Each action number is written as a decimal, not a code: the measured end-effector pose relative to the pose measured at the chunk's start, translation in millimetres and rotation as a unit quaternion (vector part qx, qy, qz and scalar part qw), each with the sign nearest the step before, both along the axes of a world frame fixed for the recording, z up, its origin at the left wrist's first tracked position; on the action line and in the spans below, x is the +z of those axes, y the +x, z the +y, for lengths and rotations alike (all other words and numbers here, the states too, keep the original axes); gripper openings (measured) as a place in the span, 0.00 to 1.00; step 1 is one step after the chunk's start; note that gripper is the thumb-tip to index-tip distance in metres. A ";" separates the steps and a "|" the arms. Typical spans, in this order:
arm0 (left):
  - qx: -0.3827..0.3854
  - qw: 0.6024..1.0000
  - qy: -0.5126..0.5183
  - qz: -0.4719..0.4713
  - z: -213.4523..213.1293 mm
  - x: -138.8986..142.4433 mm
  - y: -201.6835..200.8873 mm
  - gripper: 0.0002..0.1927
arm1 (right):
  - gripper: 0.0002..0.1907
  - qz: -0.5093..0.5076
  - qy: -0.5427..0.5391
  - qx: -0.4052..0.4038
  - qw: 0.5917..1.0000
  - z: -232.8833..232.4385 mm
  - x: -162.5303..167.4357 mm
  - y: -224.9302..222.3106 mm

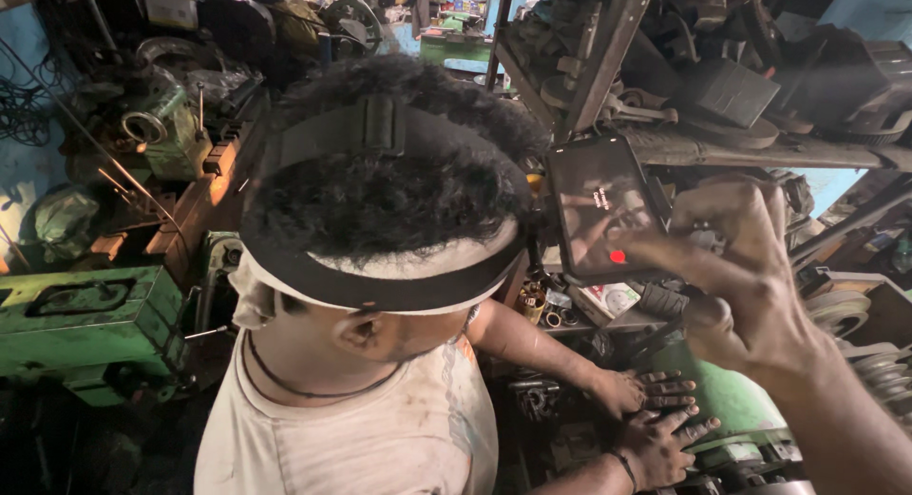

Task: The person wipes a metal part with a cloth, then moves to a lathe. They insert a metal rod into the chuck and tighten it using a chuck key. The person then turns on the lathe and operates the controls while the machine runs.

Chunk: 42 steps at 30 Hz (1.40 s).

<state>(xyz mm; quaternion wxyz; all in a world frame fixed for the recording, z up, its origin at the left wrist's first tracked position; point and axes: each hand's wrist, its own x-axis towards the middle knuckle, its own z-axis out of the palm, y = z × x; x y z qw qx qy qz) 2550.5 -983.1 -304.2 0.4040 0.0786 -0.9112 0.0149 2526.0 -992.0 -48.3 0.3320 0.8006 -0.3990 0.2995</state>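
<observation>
Gripping the phone (598, 205) by its right edge, the right hand (736, 286) has its fingers (722, 205) curled closed around it; the left hand is out of view. The phone hangs beside a strap (380, 291) around another person's head, dark screen showing a red dot. Below, that person's two hands (651, 414) lie flat on a green machine (731, 400), with cluttered shelves (760, 148) behind. Held at one edge only, the phone could probably twist loose and drop onto those hands or the machine.
</observation>
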 end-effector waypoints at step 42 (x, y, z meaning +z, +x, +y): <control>-0.441 0.889 0.087 0.091 -53.4 37.7 13.4 0.22 | 0.30 0.018 -0.037 -0.110 0.993 31.0 -11.2 7.8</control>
